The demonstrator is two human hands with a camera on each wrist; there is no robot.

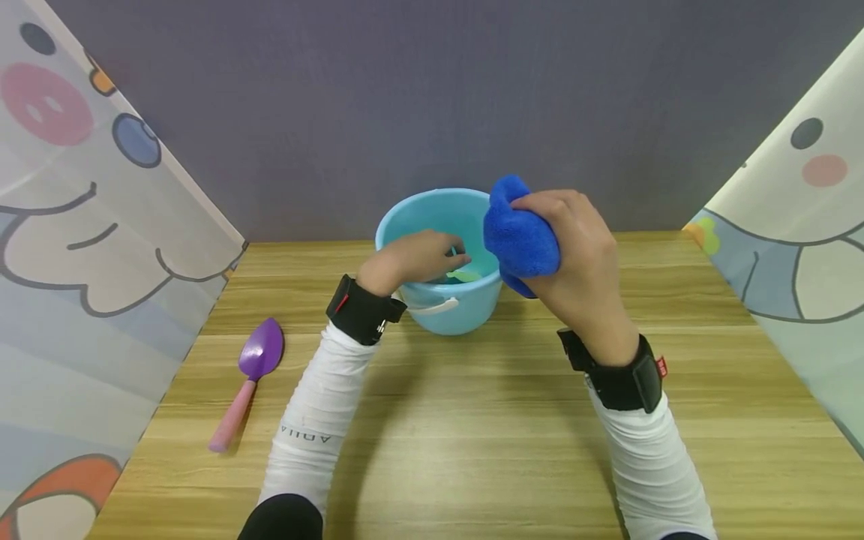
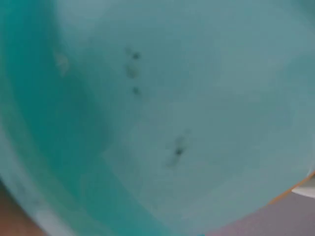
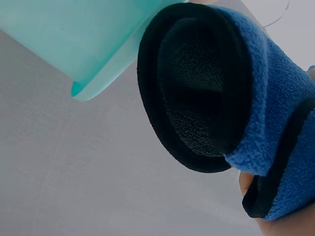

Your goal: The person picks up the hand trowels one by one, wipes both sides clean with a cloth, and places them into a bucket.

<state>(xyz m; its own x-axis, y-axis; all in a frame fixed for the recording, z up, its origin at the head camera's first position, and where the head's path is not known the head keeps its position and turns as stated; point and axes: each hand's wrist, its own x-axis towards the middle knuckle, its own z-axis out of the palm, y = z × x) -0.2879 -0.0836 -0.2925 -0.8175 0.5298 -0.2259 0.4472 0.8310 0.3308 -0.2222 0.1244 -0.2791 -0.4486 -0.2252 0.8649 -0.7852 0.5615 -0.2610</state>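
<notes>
My right hand (image 1: 579, 251) grips a bunched blue cloth (image 1: 520, 238) just right of the light-blue bucket (image 1: 451, 313), overlapping its rim in the head view. The right wrist view shows the fuzzy cloth (image 3: 197, 93) folded over, with black edging. My left hand (image 1: 420, 259) reaches over the bucket's near left rim, with a gap between thumb and fingers and nothing visible in them. A pale green piece (image 1: 464, 276) shows inside the bucket below that hand. In the left wrist view, the bucket's inner wall (image 2: 221, 88) fills most of the picture, with several small dark specks.
A purple toy trowel (image 1: 262, 349) with a pink handle lies at the left of the wooden table (image 1: 472, 435). The bucket's white handle (image 1: 432, 306) hangs down at its front. A grey wall (image 1: 432, 97) stands behind, with cartoon-printed panels (image 1: 67, 315) at both sides.
</notes>
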